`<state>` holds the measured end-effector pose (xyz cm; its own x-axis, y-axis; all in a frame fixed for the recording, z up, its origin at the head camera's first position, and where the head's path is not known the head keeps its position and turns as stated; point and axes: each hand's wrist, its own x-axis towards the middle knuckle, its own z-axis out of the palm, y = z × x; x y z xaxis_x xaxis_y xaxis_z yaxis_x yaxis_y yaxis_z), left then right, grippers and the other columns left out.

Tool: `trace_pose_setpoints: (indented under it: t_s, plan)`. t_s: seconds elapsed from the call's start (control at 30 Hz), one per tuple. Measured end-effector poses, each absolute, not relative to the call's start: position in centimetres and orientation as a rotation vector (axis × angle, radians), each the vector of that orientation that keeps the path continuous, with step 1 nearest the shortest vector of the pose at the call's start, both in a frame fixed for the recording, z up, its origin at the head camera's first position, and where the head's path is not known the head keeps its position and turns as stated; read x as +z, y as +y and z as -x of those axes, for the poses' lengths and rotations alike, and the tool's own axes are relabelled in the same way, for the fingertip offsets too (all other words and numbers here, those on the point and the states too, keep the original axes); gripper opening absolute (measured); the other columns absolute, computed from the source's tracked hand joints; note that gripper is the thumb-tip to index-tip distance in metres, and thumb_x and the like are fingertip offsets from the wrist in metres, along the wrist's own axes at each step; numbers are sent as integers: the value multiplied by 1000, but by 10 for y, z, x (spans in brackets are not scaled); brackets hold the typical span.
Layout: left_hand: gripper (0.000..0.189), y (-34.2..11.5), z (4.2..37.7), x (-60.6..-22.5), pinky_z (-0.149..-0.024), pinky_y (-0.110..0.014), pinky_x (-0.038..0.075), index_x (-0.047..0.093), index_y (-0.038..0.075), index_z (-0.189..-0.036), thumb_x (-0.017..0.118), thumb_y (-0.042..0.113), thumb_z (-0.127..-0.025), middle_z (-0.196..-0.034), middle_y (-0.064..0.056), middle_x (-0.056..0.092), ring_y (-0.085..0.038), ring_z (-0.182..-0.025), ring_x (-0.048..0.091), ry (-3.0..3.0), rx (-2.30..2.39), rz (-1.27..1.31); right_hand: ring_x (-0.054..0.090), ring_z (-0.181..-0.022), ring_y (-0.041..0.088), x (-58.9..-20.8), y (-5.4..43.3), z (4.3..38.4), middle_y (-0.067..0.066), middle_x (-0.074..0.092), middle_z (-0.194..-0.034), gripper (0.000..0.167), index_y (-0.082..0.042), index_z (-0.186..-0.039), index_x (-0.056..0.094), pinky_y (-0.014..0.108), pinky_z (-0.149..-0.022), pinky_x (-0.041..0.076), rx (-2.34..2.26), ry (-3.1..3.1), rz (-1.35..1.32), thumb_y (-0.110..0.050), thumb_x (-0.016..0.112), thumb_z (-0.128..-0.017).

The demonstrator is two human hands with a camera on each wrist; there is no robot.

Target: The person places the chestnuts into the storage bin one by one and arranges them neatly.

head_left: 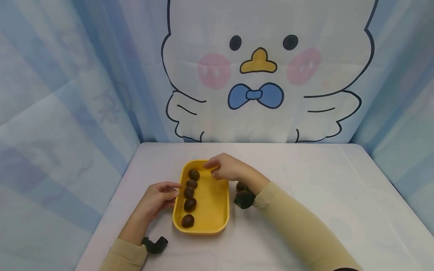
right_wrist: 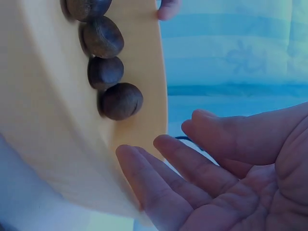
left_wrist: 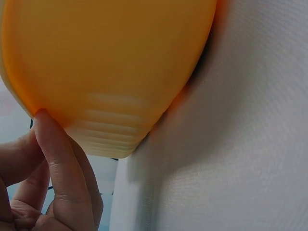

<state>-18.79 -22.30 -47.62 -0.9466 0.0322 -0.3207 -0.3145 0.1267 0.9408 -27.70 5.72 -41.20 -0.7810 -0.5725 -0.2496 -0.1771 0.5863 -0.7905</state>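
A yellow rectangular tray [head_left: 211, 207] lies on the table, with several brown chestnuts [head_left: 190, 204] in a row along its left side. My left hand [head_left: 157, 197] pinches the tray's left rim; in the left wrist view its fingertips [left_wrist: 45, 120] meet the tray's edge. Over the far right corner of the tray is my right hand [head_left: 227, 167], fingers loosely bent and holding nothing. The right wrist view shows that hand's spread fingers [right_wrist: 144, 183] near the tray wall, apart from the chestnuts [right_wrist: 122, 101].
More chestnuts [head_left: 241, 186] lie right of the tray, partly hidden by the right wrist and its dark wrist device [head_left: 244, 199]. A white cloth covers the table [head_left: 325, 195]. Curtains [head_left: 101, 94] stand at the sides, with a printed one behind.
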Motion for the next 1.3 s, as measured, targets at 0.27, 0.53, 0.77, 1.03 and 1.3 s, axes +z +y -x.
trace_pose_setpoints:
  t_s: [0.27,0.53,0.77,1.03,1.3]
  plan:
    - [38,-223,187,-475,-65,-23,62,70,-2,-136,73,7,-99,-90,-1,70,-14,-70,64,2154,1895,279,69,-132,27,-403,87,270,10,66,-151,47,-11,-145,68,47,-111,58,-1143,2366,565,-4,68,-99]
    - [35,-223,188,-474,-65,-23,62,72,-1,-133,73,5,-99,-90,-2,70,-14,-69,64,2153,1897,288,69,-132,35,-396,127,259,13,64,-153,47,-11,-147,65,43,-102,63,-1168,2347,551,-7,65,-100]
    - [34,-224,188,-473,-65,-23,62,73,-1,-132,73,6,-98,-89,-1,69,-14,-69,63,2157,1895,284,64,-138,40,-402,162,251,17,61,-155,44,-9,-147,65,47,-108,60,-1168,2344,561,-9,65,-102]
    - [32,-224,190,-474,-66,-23,62,74,1,-130,74,6,-98,-89,-3,69,-15,-68,64,2147,1897,306,62,-142,39,-414,194,242,19,60,-156,47,-5,-148,62,50,-110,58,-1150,2372,530,-9,67,-102]
    - [33,-223,188,-475,-67,-24,63,74,0,-130,74,6,-98,-89,-3,69,-15,-69,64,2147,1901,318,64,-138,39,-433,223,232,20,62,-154,51,0,-148,61,55,-111,56,-1175,2401,509,-6,71,-98]
